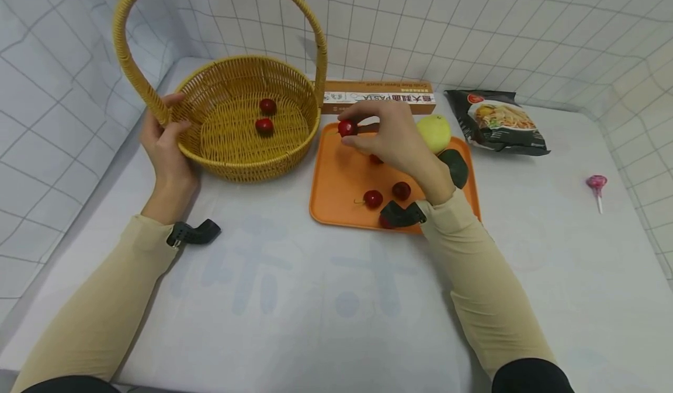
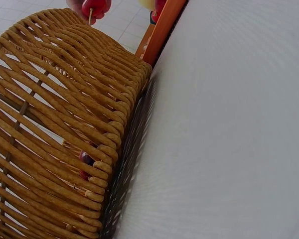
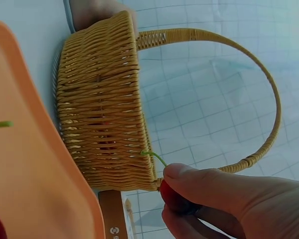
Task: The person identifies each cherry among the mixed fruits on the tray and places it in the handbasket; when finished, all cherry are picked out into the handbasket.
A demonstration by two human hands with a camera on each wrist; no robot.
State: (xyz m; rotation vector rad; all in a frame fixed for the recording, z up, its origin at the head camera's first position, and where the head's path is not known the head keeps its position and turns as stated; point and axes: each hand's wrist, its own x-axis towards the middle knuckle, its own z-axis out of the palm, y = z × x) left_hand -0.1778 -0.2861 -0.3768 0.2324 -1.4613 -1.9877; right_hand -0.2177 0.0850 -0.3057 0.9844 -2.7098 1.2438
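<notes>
A yellow wicker basket (image 1: 247,165) with a tall arched handle stands at the left, two red cherries (image 1: 266,117) lying on its bottom. My left hand (image 1: 170,153) grips the basket's left rim by the foot of the handle, thumb over the edge. Between thumb and fingertips my right hand (image 1: 394,136) pinches a dark red cherry (image 3: 177,199) by its body; its green stem points toward the basket in the right wrist view. This cherry is held above the left part of an orange tray (image 1: 331,197). More cherries (image 1: 373,199) lie on the tray, partly covered by the right hand and wrist.
A yellow-green round fruit (image 1: 434,133) and a dark green object (image 1: 454,167) are at the tray's right side. Behind stands a long pasta box (image 1: 378,92). Farther right lie a black food packet (image 1: 499,121) and a pink lollipop (image 1: 596,185).
</notes>
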